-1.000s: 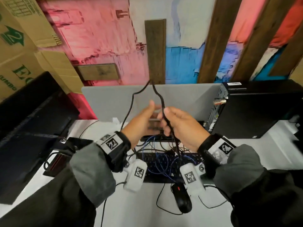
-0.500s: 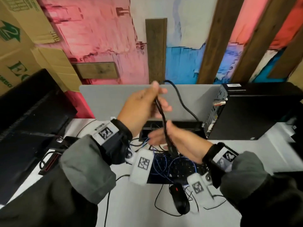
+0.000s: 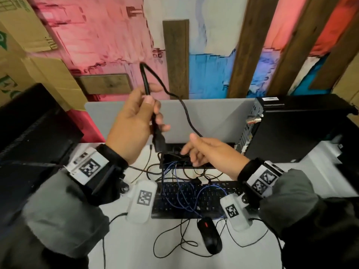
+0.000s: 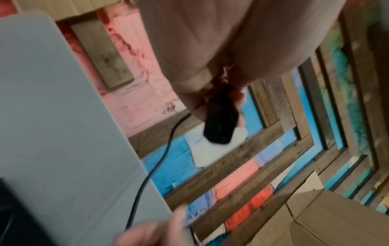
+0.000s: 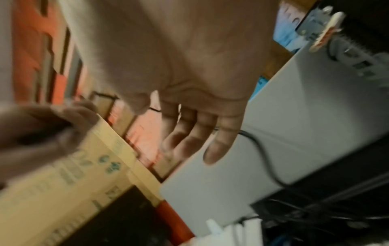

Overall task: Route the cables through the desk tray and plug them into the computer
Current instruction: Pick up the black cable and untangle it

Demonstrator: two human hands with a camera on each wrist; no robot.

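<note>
My left hand [image 3: 143, 115] is raised above the desk and grips a thick black power cable [image 3: 184, 111] just behind its plug [image 3: 159, 141], which hangs downward. In the left wrist view the plug [image 4: 220, 123] sticks out below my curled fingers. The cable loops up over my hand and drops right, toward the black desk tray [image 3: 174, 150] at the desk's back edge. My right hand [image 3: 200, 152] hovers over the tray with loose, spread fingers [image 5: 189, 133], holding nothing. The black computer tower [image 3: 291, 129] stands at the right, its rear ports facing left.
A black keyboard [image 3: 194, 199] with blue and black cables tangled over it lies in front of the tray. A black mouse [image 3: 209, 235] sits nearer me. A dark monitor [image 3: 29, 142] stands at the left, a grey divider panel [image 3: 213, 117] behind the desk, cardboard boxes [image 3: 25, 45] beyond.
My left hand has risen and moved left with the power cable's plug end. My right hand has let go of the cable and dropped toward the tray.
</note>
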